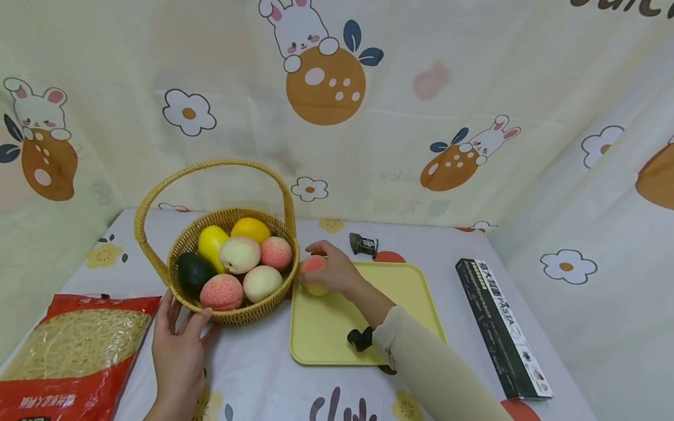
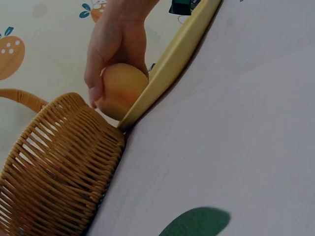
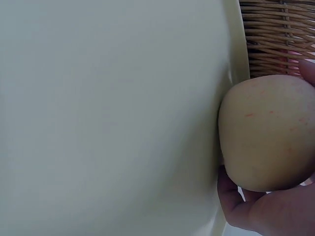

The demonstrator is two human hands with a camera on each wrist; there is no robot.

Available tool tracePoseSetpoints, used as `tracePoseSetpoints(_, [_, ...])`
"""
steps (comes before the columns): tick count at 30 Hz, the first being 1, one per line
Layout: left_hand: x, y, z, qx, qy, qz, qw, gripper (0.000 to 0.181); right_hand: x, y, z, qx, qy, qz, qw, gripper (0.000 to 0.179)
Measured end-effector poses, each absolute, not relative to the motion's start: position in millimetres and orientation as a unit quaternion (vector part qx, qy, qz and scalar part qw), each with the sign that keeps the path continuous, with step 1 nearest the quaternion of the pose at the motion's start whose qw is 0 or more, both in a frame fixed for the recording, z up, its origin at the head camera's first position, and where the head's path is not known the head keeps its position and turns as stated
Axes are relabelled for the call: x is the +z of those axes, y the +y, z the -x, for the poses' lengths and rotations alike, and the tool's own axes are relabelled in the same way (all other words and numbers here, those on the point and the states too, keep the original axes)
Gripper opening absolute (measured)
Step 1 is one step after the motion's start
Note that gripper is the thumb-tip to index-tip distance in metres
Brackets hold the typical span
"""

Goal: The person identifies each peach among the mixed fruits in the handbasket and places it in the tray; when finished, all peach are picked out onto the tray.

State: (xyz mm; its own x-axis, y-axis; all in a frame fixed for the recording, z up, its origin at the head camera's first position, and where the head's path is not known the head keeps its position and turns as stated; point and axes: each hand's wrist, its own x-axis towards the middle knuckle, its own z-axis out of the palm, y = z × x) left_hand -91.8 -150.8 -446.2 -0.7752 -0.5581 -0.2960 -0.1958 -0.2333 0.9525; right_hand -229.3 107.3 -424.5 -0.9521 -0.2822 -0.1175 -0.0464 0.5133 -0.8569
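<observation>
A wicker basket (image 1: 239,318) with a tall arched handle stands left of the middle. Inside lie pink and cream peach-like fruits (image 1: 240,255), two yellow fruits (image 1: 213,245) and a dark green one (image 1: 193,275). With its thumb and fingers spread, my left hand (image 1: 179,356) touches the outside of the basket at the front left. My right hand (image 1: 337,272) grips a yellowish peach (image 2: 123,88) with a red blush between thumb and fingers. It holds the peach at the left edge of a yellow tray (image 1: 326,333), beside the basket.
A red bag of dry pasta (image 1: 68,351) lies at the left, and a long black pasta box (image 1: 500,327) at the right. Behind the tray is a small black packet (image 1: 363,244). One black object (image 1: 360,339) shows beside the right wrist. A patterned curtain (image 1: 400,146) hangs behind the table.
</observation>
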Motion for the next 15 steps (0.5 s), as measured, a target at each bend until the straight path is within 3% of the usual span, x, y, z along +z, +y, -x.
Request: tracePoseSetpoints(15, [-446, -150, 91, -0.724, -0.606, -0.303, 0.129, 0.085, -420, 121, 225, -0.476, 0.867, 0.094, 0.116, 0.065])
